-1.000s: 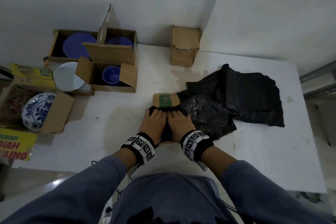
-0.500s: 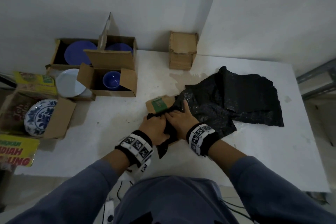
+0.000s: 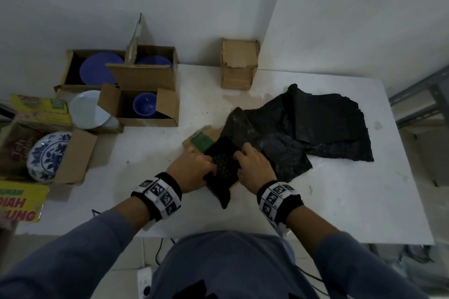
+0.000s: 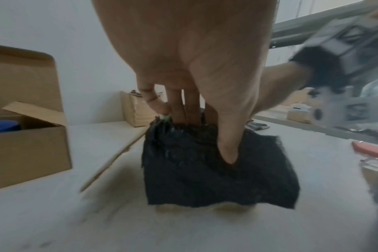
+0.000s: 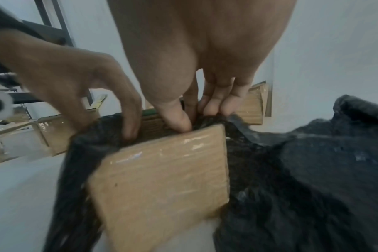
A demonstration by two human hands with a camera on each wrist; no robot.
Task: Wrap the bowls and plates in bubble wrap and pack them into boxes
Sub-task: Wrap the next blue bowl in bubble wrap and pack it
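Note:
A small cardboard box [image 3: 199, 140] with a green label lies tilted on the white table [image 3: 340, 201], half covered by a strip of black bubble wrap [image 3: 222, 165]. My left hand [image 3: 209, 168] grips the wrapped box from the left; in the left wrist view its thumb and fingers [image 4: 227, 153] press into the black wrap [image 4: 216, 179]. My right hand [image 3: 240, 161] pinches the wrap at the box's upper edge; in the right wrist view the thumb [image 5: 177, 119] sits on the bare cardboard face [image 5: 162, 173]. More black bubble wrap [image 3: 315, 128] lies crumpled to the right.
Open cartons at the left hold blue plates [image 3: 100, 71], a blue bowl [image 3: 144, 104], a white plate [image 3: 86, 109] and a blue-patterned plate [image 3: 48, 155]. A closed brown box [image 3: 239, 65] stands by the back wall. Yellow packets [image 3: 19, 201] lie at the near left edge.
My hands went from lying flat on top of the wrap to gripping it at both sides. The small box has turned diagonally, and the wrap now covers more of it.

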